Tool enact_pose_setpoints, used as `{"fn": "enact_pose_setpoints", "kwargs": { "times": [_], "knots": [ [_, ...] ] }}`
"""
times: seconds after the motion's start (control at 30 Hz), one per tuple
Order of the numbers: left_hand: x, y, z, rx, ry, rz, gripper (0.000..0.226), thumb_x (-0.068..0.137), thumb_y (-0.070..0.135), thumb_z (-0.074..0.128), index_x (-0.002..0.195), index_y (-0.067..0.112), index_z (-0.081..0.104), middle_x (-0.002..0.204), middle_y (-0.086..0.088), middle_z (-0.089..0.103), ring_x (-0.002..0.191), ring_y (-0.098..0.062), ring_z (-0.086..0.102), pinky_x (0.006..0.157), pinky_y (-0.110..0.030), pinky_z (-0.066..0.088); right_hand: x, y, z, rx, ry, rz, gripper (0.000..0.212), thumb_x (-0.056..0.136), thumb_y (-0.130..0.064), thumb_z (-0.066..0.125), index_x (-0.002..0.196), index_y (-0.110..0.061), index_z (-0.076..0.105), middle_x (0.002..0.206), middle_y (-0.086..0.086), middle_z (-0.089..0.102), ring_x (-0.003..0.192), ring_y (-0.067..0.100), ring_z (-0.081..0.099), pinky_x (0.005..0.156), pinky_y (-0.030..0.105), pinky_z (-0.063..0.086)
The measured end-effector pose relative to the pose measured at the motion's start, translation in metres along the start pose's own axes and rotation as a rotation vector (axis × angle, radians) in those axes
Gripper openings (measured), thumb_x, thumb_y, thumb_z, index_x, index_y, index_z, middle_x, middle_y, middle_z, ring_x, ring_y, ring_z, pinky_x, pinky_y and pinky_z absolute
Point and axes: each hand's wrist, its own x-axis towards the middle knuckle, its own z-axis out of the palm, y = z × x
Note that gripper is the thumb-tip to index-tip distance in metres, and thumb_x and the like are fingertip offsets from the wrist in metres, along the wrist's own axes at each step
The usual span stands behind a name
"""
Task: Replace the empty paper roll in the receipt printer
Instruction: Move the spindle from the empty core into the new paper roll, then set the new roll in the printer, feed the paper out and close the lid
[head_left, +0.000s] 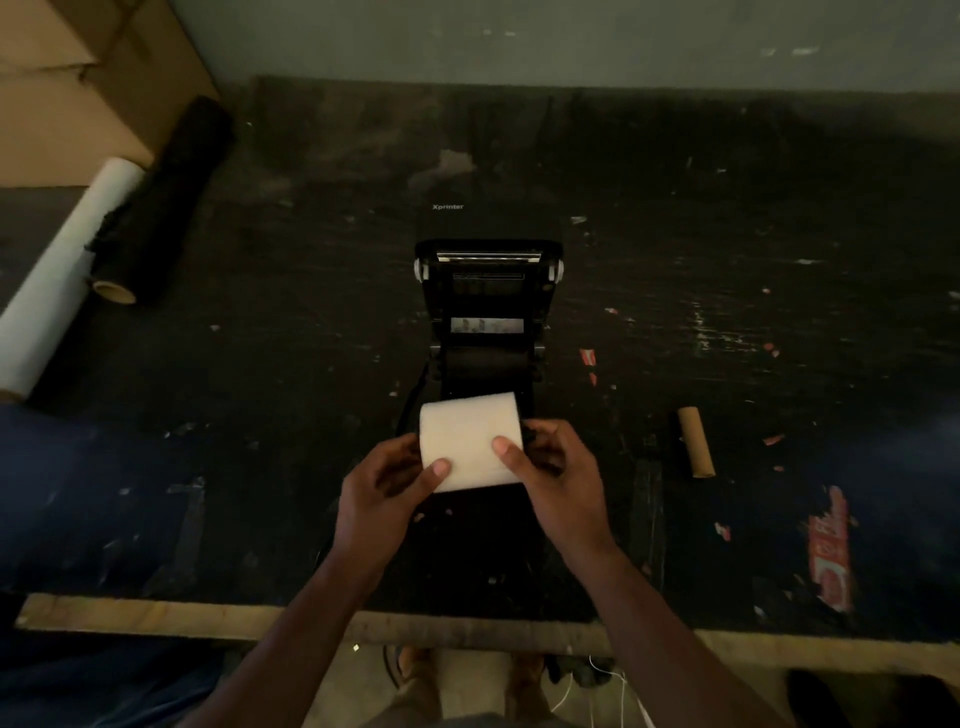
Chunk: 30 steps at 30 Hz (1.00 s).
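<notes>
A black receipt printer (488, 306) stands in the middle of the dark table with its lid swung up and open. Just in front of it, both hands hold a full white paper roll (470, 431). My left hand (387, 486) grips its left end with the thumb on the paper face. My right hand (553, 467) grips its right end, thumb on top. The roll hovers at the near end of the printer, over its open paper bay. A bare brown cardboard core (695, 441) lies on the table to the right.
At the far left lie a long white roll (67, 265) and a black roll (161, 202) beside cardboard boxes (78, 78). A red label scrap (831, 551) is stuck at the right. The table's wooden front edge (156, 616) runs below my arms.
</notes>
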Motion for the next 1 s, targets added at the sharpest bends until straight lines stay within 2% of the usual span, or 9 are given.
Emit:
{"fn": "enact_pose_setpoints", "kwargs": {
  "times": [0.13,0.23,0.3,0.4,0.57,0.67,0.77,0.87,1.0],
  "knots": [
    [0.045,0.016,0.006,0.083,-0.041,0.097,0.062,0.067,0.051,0.088,0.121,0.031,0.068,0.111,0.018,0.077,0.102,-0.004,0.073,0.079,-0.019,0.059,0.035,-0.016,-0.005,-0.049,0.017,-0.026,0.049,0.078,-0.048,0.085,0.117,-0.023,0.072,0.112,-0.004,0.077,0.100,0.006,0.074,0.089,0.032,0.062],
    [0.085,0.025,0.010,0.147,-0.095,0.105,0.062,0.065,0.053,0.092,0.120,0.039,0.067,0.116,0.016,0.076,0.104,-0.002,0.073,0.083,-0.025,0.061,0.066,-0.025,-0.009,-0.107,0.013,-0.037,0.045,0.083,-0.041,0.084,0.123,-0.022,0.072,0.108,-0.012,0.075,0.093,-0.008,0.072,0.081,0.014,0.060],
    [0.107,0.025,0.015,0.175,-0.093,0.121,0.062,0.067,0.046,0.093,0.122,0.033,0.068,0.119,0.011,0.075,0.103,-0.001,0.073,0.085,-0.029,0.063,0.084,-0.029,-0.009,-0.156,0.017,-0.053,0.047,0.085,-0.041,0.082,0.126,-0.021,0.072,0.108,-0.012,0.074,0.090,-0.011,0.069,0.074,0.002,0.053],
    [0.126,0.022,0.021,0.217,-0.086,0.154,0.063,0.069,0.042,0.093,0.125,0.027,0.068,0.129,0.005,0.069,0.103,-0.002,0.073,0.083,-0.027,0.063,0.102,-0.031,-0.008,-0.227,0.038,-0.077,0.043,0.087,-0.037,0.081,0.124,-0.016,0.074,0.109,-0.008,0.073,0.092,-0.011,0.064,0.069,-0.005,0.044],
    [0.138,0.016,0.023,0.298,-0.119,0.192,0.058,0.074,0.032,0.091,0.125,0.022,0.066,0.131,0.000,0.065,0.104,-0.006,0.072,0.082,-0.019,0.060,0.109,-0.017,0.001,-0.323,0.058,-0.079,0.030,0.088,-0.030,0.081,0.114,-0.014,0.078,0.097,-0.012,0.071,0.077,-0.014,0.062,0.065,-0.007,0.040],
    [0.139,0.010,0.022,0.318,-0.131,0.171,0.055,0.075,0.029,0.091,0.123,0.026,0.065,0.130,-0.001,0.065,0.102,-0.004,0.071,0.078,-0.012,0.057,0.110,-0.011,0.004,-0.374,0.058,-0.081,0.034,0.088,-0.033,0.081,0.115,-0.014,0.077,0.103,-0.006,0.070,0.085,0.000,0.066,0.066,-0.006,0.042],
    [0.140,0.005,0.021,0.326,-0.125,0.159,0.051,0.075,0.029,0.091,0.120,0.029,0.065,0.128,-0.001,0.066,0.098,0.001,0.070,0.074,-0.009,0.055,0.113,-0.012,0.006,-0.421,0.048,-0.084,0.036,0.087,-0.036,0.081,0.116,-0.015,0.077,0.106,-0.002,0.070,0.080,-0.003,0.062,0.072,0.003,0.046],
    [0.140,0.002,0.020,0.331,-0.117,0.173,0.049,0.075,0.031,0.091,0.115,0.034,0.064,0.125,0.001,0.066,0.096,0.006,0.070,0.074,-0.009,0.055,0.116,-0.014,0.008,-0.460,0.047,-0.095,0.035,0.087,-0.031,0.081,0.116,-0.011,0.077,0.113,0.009,0.072,0.085,0.006,0.063,0.064,-0.004,0.040],
    [0.143,-0.003,0.018,0.358,-0.126,0.190,0.050,0.075,0.033,0.090,0.118,0.030,0.066,0.124,0.004,0.063,0.098,0.008,0.069,0.075,-0.011,0.057,0.117,-0.013,0.010,-0.484,0.056,-0.101,0.036,0.088,-0.030,0.081,0.117,-0.009,0.077,0.116,0.012,0.070,0.083,0.008,0.060,0.065,-0.008,0.037]
  ]
}}
